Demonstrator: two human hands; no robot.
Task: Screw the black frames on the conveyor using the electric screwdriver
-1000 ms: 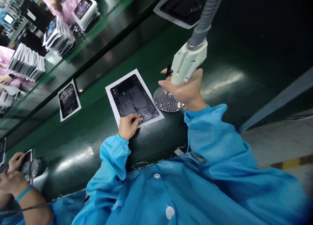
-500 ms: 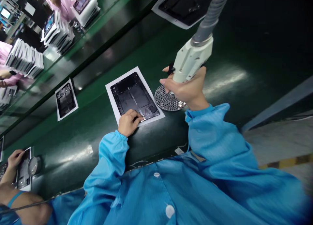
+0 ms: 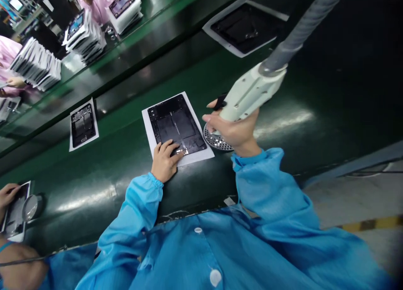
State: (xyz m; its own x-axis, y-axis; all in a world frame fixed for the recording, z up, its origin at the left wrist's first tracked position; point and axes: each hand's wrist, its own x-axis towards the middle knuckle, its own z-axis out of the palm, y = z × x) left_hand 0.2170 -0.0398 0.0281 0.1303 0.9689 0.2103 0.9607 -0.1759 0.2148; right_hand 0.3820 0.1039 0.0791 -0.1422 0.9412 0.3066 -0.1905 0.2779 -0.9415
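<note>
The left hand (image 3: 165,160) is held palm down at the near left edge of the black tablet housing (image 3: 174,126), with its fingers spread apart over the frame and the thumb laid toward the near end. By the right hand (image 3: 237,132), a pale tool (image 3: 253,92) is gripped, the fingers clamped around its lower end; the tool is tilted, and its tip is hidden. Both forearms are covered by loose blue sleeves (image 3: 135,206).

Small pale marks near the housing's far left corner are too small to be read.

The housing is flat and rectangular, and is laid on a white sheet (image 3: 195,159) on the glossy green bench (image 3: 119,164). A round metal tray (image 3: 217,143), pierced with many holes, is set just beside the sheet, partly covered by the right hand. The tool is joined to a ribbed grey hose (image 3: 310,23).
</note>
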